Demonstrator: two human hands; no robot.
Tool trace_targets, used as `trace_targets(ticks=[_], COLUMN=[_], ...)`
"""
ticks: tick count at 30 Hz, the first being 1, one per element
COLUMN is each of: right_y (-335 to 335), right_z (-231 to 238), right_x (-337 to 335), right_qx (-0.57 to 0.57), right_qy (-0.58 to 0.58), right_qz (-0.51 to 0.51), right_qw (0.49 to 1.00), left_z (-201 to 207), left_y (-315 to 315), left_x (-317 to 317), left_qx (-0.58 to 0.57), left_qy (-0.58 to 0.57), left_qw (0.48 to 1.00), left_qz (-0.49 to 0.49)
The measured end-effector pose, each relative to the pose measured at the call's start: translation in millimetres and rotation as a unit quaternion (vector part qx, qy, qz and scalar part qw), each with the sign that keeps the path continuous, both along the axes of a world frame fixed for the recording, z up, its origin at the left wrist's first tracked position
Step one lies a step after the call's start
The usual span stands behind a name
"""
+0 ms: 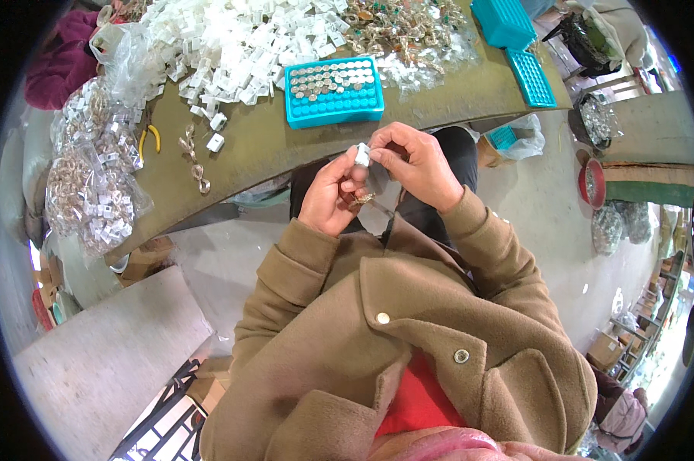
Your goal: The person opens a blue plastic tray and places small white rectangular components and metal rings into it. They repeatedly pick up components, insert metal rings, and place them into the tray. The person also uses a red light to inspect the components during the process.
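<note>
Over my lap, just off the table's near edge, my left hand (330, 196) pinches a small white plastic piece (362, 155) between thumb and fingertips. A gold-coloured linked piece (361, 201) hangs at the same hand's lower fingers. My right hand (418, 163) is closed, its thumb and forefinger pinched together at the white piece's right edge. Whatever lies between those fingertips is too small to make out. Beyond the hands, a teal tray (335, 117) holds rows of round silvery pieces, with bare teal spots in its nearer rows.
A heap of white plastic pieces (243, 42) covers the table's far side, beside a pile of gold-coloured jewellery (408, 31). Yellow-handled pliers (149, 143) and a twisted gold strand (193, 160) lie left. Filled clear bags (93, 180) crowd the left edge; more teal trays (530, 77) sit far right.
</note>
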State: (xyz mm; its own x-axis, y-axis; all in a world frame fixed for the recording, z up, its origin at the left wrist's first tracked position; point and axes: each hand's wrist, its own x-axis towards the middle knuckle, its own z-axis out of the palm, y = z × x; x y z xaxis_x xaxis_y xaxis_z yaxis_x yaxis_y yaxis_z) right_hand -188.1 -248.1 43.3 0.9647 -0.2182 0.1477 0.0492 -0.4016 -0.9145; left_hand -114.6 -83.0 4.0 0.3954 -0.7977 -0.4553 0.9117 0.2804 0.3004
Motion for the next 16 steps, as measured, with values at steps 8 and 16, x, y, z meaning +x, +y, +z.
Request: trace_targets(ticks=[8,16], right_y=[-2,-6], right_z=[6,-2], right_x=[5,10], right_qx=[-0.087,-0.183], right_qy=[-0.061,0.03], right_qz=[0.031,0.096], right_qw=[0.994,0.978], left_z=[4,5], left_y=[-3,15], left_x=[0,-4], left_qx=[0.05,0.161], left_qy=[-0.099,-0.292], left_qw=[0.994,0.943], left_qz=[-0.017,0.016])
